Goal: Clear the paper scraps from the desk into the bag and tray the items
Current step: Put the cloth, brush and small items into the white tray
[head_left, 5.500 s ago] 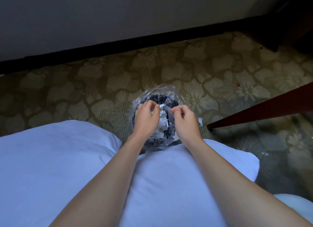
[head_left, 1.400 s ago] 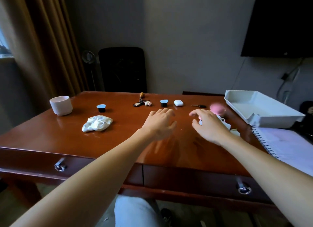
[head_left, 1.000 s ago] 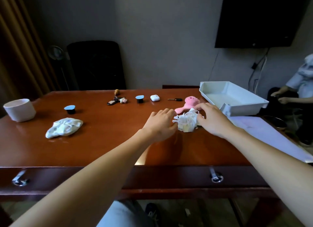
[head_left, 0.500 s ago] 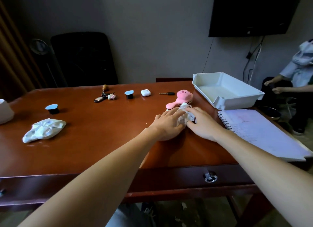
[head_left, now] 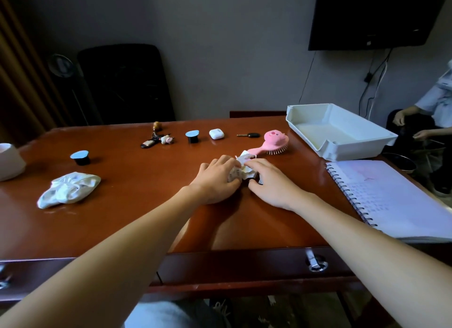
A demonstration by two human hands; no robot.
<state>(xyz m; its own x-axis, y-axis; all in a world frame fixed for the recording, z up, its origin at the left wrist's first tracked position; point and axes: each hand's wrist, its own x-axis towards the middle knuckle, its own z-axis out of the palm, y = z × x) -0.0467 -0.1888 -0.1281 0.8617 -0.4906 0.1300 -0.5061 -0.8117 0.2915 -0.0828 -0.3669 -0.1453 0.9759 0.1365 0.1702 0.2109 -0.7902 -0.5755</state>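
Whereas a second earlier they had hovered apart, the left grip (head_left: 215,178) and right grip (head_left: 271,184) now cupped the paper scraps (head_left: 241,169) between curled fingers on the counter (head_left: 146,195), just beside the pink brush (head_left: 275,140), so a lift toward the bag seemed next.
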